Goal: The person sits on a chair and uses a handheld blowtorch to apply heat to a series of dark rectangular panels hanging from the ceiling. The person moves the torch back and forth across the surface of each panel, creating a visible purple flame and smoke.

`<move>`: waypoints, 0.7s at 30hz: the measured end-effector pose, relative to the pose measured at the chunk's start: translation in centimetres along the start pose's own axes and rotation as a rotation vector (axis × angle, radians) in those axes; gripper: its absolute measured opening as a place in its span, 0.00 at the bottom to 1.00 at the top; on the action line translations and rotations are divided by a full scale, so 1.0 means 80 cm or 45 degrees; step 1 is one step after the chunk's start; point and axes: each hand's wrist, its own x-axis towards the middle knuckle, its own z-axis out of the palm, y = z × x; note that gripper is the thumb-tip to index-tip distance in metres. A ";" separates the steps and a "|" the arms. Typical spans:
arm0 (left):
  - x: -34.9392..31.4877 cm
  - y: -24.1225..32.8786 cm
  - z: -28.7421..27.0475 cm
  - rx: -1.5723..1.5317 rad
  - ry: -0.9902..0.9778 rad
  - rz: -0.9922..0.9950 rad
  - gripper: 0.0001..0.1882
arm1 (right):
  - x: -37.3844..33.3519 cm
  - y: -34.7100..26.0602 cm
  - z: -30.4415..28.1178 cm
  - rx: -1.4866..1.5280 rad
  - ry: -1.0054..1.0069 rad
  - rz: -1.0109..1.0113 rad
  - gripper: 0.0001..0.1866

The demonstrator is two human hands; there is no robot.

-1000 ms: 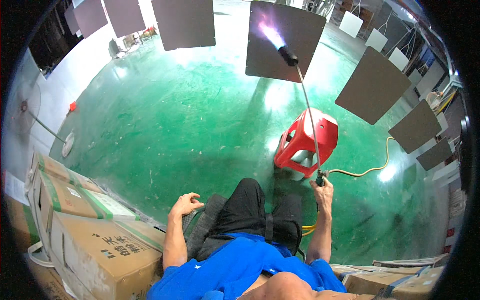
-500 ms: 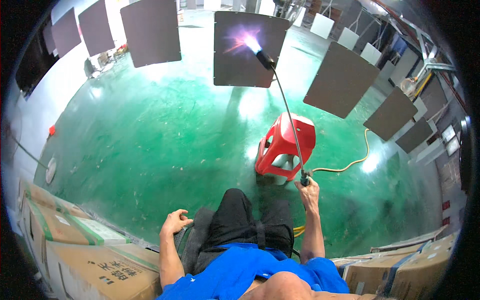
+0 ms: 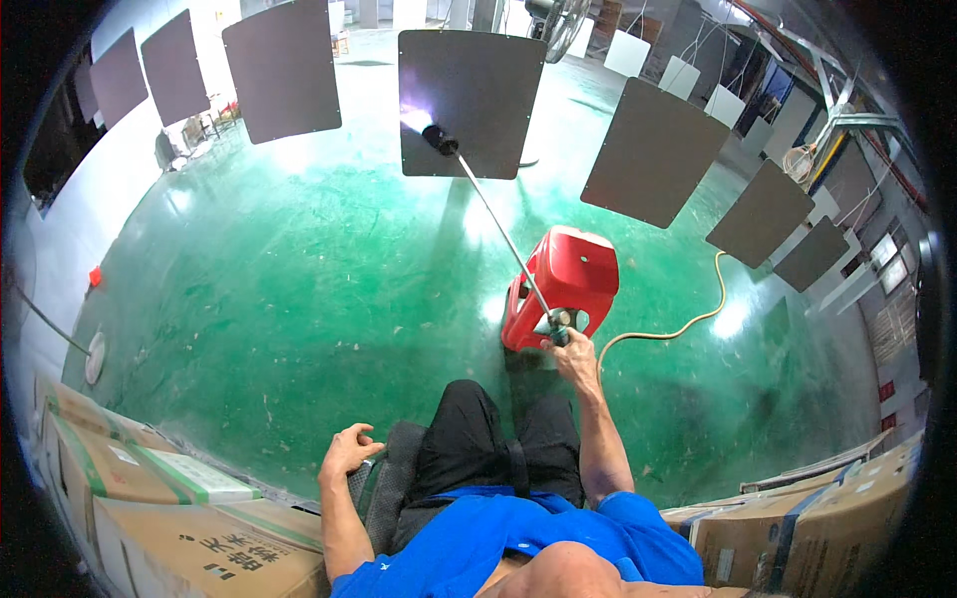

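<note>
My right hand (image 3: 575,359) grips the handle of a long gas torch (image 3: 503,234). The torch's dark nozzle reaches forward and left, and a whitish-violet flame (image 3: 415,120) comes out in front of a hanging dark grey panel (image 3: 478,80). From the handle a yellowish hose (image 3: 658,333) runs off to the right. My left hand (image 3: 349,449) rests by the grey chair arm (image 3: 401,468), fingers loosely curled and apart, with nothing seen in it. Beyond my right hand stands a red plastic stool (image 3: 576,271), partly behind the torch.
More dark panels hang in a row, such as one at left (image 3: 284,75) and one at right (image 3: 655,154). Cardboard boxes flank me at left (image 3: 199,543) and right (image 3: 743,543). A large fan (image 3: 566,25) stands behind the panels on the green floor (image 3: 259,289).
My right hand has moved left and forward with the torch. The flame has shifted from the panel's upper middle to its lower left edge. My left hand has barely moved.
</note>
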 end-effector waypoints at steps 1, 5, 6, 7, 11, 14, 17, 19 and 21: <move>0.001 0.000 0.000 0.000 -0.002 0.014 0.28 | 0.000 0.009 0.007 -0.071 -0.036 0.039 0.22; -0.001 -0.002 0.001 0.008 -0.007 0.028 0.29 | -0.010 0.019 0.025 -0.141 -0.119 0.084 0.23; -0.002 0.000 0.000 0.014 -0.012 0.026 0.29 | -0.011 0.023 0.026 -0.157 -0.144 0.093 0.23; -0.003 0.002 0.000 0.018 -0.013 0.027 0.29 | -0.011 0.026 0.027 -0.184 -0.149 0.106 0.23; -0.005 0.006 -0.001 0.026 -0.010 0.015 0.28 | -0.020 0.024 0.024 -0.241 -0.151 0.159 0.23; 0.000 0.000 0.002 0.048 -0.006 0.019 0.28 | -0.031 0.029 0.015 -0.217 -0.125 0.207 0.22; 0.002 -0.004 0.002 0.050 -0.017 0.029 0.28 | -0.047 0.041 0.004 -0.172 -0.084 0.270 0.23; 0.003 -0.007 0.004 0.012 -0.031 0.009 0.27 | -0.059 0.049 -0.006 -0.176 -0.054 0.304 0.23; 0.009 -0.016 0.007 -0.050 -0.050 -0.022 0.27 | -0.075 0.058 -0.018 -0.214 -0.013 0.332 0.22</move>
